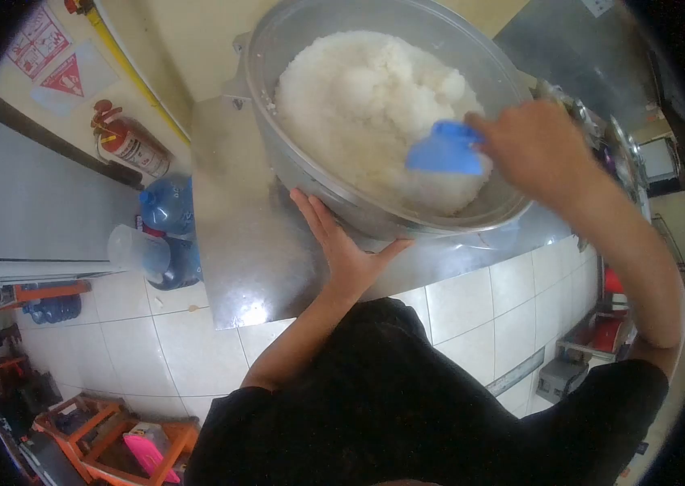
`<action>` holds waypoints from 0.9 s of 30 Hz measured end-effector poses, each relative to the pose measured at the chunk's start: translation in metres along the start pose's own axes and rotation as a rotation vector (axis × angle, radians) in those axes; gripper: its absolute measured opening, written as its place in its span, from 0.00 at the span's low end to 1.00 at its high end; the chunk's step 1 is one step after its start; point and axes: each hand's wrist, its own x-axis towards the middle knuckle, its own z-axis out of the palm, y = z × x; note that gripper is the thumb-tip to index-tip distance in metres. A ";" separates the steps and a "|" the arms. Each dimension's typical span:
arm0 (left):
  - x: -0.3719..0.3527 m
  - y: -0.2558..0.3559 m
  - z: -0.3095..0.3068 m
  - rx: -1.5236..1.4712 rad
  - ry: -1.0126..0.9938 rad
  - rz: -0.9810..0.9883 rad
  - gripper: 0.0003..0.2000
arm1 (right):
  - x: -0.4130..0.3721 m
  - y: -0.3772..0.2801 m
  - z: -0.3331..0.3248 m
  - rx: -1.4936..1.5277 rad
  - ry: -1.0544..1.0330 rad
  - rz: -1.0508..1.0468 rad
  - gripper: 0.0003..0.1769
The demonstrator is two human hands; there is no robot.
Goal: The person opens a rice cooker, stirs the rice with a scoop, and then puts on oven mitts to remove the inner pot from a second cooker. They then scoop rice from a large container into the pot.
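Observation:
A large metal pot (342, 188) stands tilted toward me on a steel counter, holding a mass of white cooked rice (359, 89) that is heaped and clumped at the back. My right hand (541, 150) is closed round the handle of a blue plastic scoop (448, 151), held over the rice at the pot's right side. The scoop is blurred, and whether its lower edge touches the rice cannot be made out. My left hand (348, 255) lies against the pot's near outer wall, fingers spread and thumb apart, gripping nothing.
The steel counter (241, 243) ends just before my body, above a tiled floor (464, 312). Large blue water bottles (168, 206) and a fire extinguisher (132, 146) are on the left. An orange frame (91, 429) stands lower left; metal dishes (622, 138) sit at right.

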 end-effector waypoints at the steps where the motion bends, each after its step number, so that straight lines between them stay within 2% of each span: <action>1: -0.001 -0.001 0.001 -0.003 -0.005 0.007 0.77 | 0.008 -0.010 0.021 -0.005 -0.049 -0.023 0.12; 4: 0.000 -0.005 0.004 0.002 -0.021 0.019 0.78 | 0.018 -0.027 0.027 0.011 -0.092 0.015 0.06; 6: -0.002 -0.005 0.006 0.024 -0.017 -0.002 0.78 | 0.024 -0.038 0.025 0.026 -0.098 0.042 0.07; 7: -0.001 -0.007 0.008 0.024 -0.020 -0.014 0.78 | 0.028 -0.041 0.025 0.006 -0.107 0.060 0.04; 15: 0.003 -0.023 0.023 -0.073 0.034 0.095 0.76 | 0.054 -0.056 0.030 0.034 -0.237 0.210 0.08; 17: 0.009 -0.024 0.023 -0.061 0.034 0.114 0.77 | 0.063 -0.052 0.038 0.019 -0.116 0.187 0.03; 22: 0.010 -0.022 0.021 -0.054 0.003 0.100 0.77 | 0.073 -0.049 0.049 0.067 -0.092 0.217 0.04; 24: 0.009 -0.022 0.017 0.042 -0.069 0.085 0.82 | 0.078 -0.050 0.052 0.089 -0.089 0.229 0.04; 27: 0.006 -0.020 0.022 0.023 -0.062 0.067 0.82 | 0.087 -0.046 0.054 0.048 -0.024 0.210 0.05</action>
